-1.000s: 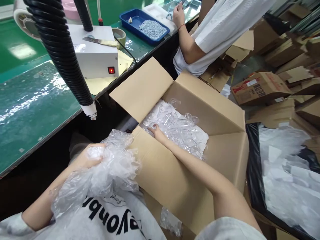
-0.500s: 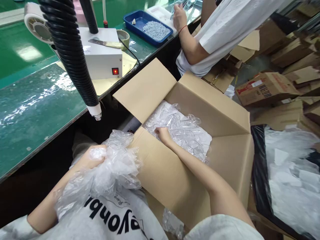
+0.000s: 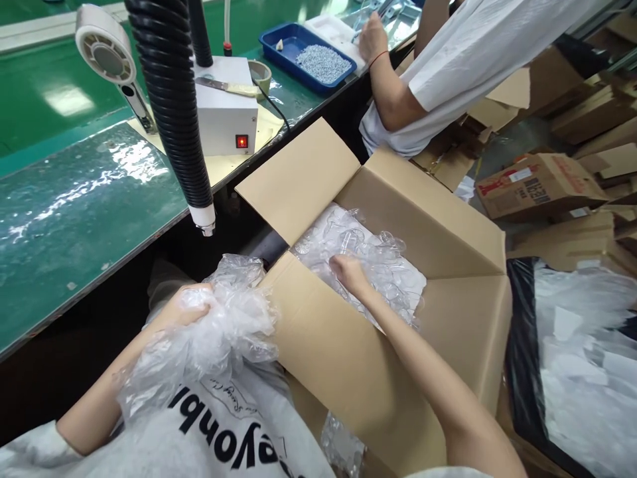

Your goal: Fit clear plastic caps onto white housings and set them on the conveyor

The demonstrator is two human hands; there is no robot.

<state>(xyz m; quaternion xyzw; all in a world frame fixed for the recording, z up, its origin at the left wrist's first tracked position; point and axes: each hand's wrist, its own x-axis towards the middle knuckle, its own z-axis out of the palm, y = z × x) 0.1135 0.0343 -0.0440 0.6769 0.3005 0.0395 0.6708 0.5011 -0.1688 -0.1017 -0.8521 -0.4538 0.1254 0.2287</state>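
Observation:
My left hand [image 3: 192, 304] is closed around a crumpled bunch of clear plastic bags [image 3: 239, 325], which hangs over my forearm and lap. Inside the open cardboard box [image 3: 462, 312], my right hand [image 3: 350, 273] has its fingers curled together among clear plastic pieces [image 3: 381, 255]. The pieces look thin and rounded and lie loosely over a white sheet [image 3: 412, 282]. Whatever the right fingers pinch, if anything, is too small or hidden to make out. The box's near flap [image 3: 328, 338] leans out toward my body, under my right forearm.
A black ribbed hose [image 3: 174, 113] with a metal tip hangs at the left, before a white machine [image 3: 226, 123] on the green bench. Another person's hand [image 3: 373, 40] works beyond a blue tray [image 3: 323, 63] of small beads. A black-lined bin [image 3: 520, 332] of plastic stands right.
My right hand has moved slightly right and deeper over the pieces in the box. My left hand still grips the bags. The whole view has shifted a little.

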